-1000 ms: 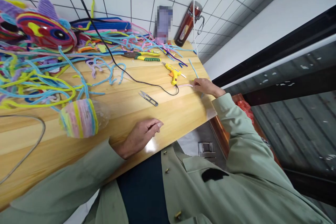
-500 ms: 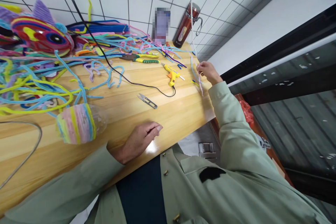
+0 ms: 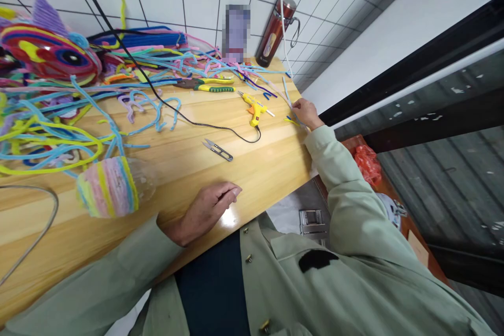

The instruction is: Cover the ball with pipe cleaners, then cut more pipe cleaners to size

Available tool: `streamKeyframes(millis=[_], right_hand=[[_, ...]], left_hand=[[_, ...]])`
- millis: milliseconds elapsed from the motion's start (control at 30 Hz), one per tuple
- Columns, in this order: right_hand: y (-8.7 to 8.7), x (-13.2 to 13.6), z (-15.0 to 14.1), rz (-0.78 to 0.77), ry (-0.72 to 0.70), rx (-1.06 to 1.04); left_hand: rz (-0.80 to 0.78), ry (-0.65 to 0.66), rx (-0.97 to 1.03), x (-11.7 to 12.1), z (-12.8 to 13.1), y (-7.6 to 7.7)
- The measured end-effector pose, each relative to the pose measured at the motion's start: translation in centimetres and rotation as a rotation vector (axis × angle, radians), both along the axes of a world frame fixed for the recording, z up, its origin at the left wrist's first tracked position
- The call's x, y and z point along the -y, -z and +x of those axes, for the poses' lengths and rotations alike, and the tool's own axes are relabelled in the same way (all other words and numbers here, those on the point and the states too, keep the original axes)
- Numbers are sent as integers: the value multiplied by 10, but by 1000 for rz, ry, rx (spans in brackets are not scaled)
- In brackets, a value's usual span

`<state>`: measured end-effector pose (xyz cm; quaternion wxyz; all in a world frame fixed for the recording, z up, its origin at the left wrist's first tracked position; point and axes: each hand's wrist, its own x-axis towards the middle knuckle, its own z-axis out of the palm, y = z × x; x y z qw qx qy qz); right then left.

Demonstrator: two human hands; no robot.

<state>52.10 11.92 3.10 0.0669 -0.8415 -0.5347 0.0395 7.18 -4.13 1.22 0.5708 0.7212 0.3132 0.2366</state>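
Note:
My left hand (image 3: 210, 210) rests on the wooden table near its front edge, fingers curled and thumb against them, with nothing visible in it. At the table's right end my right hand (image 3: 306, 113) is closed low over the surface, its fingertips pinched at a pale pipe cleaner (image 3: 286, 93). Another short yellow pipe cleaner (image 3: 291, 122) lies just beside that hand. Left of it is a yellow hot glue gun (image 3: 255, 109) with a white glue stick in its back. Thread snips (image 3: 218, 150) lie between my two hands.
Green-handled pliers (image 3: 205, 85) lie behind the glue gun. Heaped pipe cleaners (image 3: 51, 136) and a colourful fish figure (image 3: 51, 55) fill the left. A striped, pipe-cleaner-wrapped bottle (image 3: 108, 187) lies nearer. A red-brown flask (image 3: 276, 30) stands by the wall; a black cord (image 3: 157, 97) crosses the table.
My right hand has lowered to the tabletop; the pink pipe cleaner that hung from its fingers no longer hangs there. My left hand stays put. The view has shifted slightly.

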Motion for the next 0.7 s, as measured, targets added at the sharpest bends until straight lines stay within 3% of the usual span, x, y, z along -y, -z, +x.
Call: streamKeyframes(millis=[167,300,433,533,700], right_hand=[[-11,13,-4,-81,-122,47],[-8,24,-13,-191,-193,60],[-2,30,-24,-212,-189,102],[-9,29,-24,-179,-186,99],[-20,9,-9,-92,-42,139]], left_hand=[[0,-3,-6,0,0,-2],[1,-5,0,0,-1,-3],[15,4,-5,0,0,-3],[24,6,-12,-1,0,-2],[28,0,-16,0,0,1]])
